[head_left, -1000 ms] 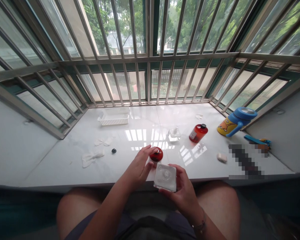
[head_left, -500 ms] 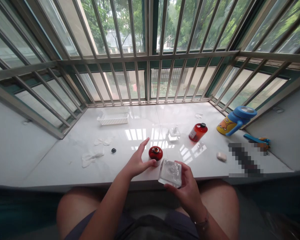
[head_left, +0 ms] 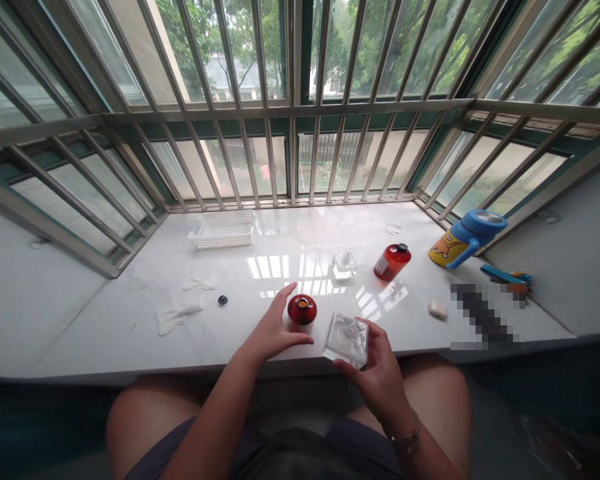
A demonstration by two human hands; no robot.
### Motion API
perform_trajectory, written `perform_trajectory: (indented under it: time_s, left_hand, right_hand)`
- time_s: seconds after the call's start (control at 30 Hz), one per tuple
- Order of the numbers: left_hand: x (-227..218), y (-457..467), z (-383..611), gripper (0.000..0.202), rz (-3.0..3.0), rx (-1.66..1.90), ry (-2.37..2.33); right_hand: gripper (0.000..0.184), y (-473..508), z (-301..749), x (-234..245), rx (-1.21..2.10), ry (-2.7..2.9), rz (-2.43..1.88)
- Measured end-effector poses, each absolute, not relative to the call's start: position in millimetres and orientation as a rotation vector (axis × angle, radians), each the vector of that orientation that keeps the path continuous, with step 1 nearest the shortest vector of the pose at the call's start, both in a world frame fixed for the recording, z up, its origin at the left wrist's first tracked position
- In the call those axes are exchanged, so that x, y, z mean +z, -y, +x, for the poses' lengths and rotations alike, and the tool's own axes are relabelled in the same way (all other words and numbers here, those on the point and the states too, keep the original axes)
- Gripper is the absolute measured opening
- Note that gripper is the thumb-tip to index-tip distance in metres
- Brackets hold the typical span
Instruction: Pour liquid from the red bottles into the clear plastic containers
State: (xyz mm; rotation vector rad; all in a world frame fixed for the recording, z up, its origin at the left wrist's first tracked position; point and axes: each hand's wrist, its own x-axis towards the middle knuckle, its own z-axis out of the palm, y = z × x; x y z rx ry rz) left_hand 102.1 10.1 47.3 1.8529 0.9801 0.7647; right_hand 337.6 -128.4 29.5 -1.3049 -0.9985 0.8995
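- Barred windows (head_left: 293,112) rise beyond a glossy white counter (head_left: 105,333).
- Left hand (head_left: 273,335) extends from the near left, thumb and fingers apart beside the open red bottle (head_left: 303,313), upright near the counter's near edge; contact unclear.
- Right hand (head_left: 381,368), angled left, has fingers and thumb clamped on a tilted clear container (head_left: 347,340), right of the bottle.

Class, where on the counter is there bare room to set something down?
The counter has bare room at the back between the white basket and standing container, and at the front between the nearer tissue and left forearm. Crowded: front centre, where the left hand curves beside the open red bottle and the right hand holds a glass container.
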Motion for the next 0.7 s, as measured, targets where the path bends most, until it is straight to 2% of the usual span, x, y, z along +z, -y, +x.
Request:
perform_trajectory:
  time_s: [0.07,0.2,0.3,0.47,0.7]
  left_hand:
    - [42.2,-11.6,100.1,0.116,1.752,0.709,-0.940]
    - [42.1,-12.1,101.7,0.086,1.739,0.710,-0.949]
    - [50.8,-7.1,100.6,0.075,1.781,0.769,-0.990]
    - [73.3,3.8,87.7,0.078,1.886,0.840,-0.996]
    - [91.9,13.5,72.9,0.084,2.112,0.747,-1.007]
  right_hand:
    - [0.087,127.3,339.4,26.9,0.897,1.006,-1.305]
    - [0.086,123.4,342.4,22.8,0.892,1.010,-1.310]
    - [0.085,120.1,344.3,21.3,0.866,1.031,-1.325]
    - [0.080,116.3,347.3,21.6,0.799,1.149,-1.399]
    - [0.072,111.5,345.0,25.4,0.584,1.452,-1.472]
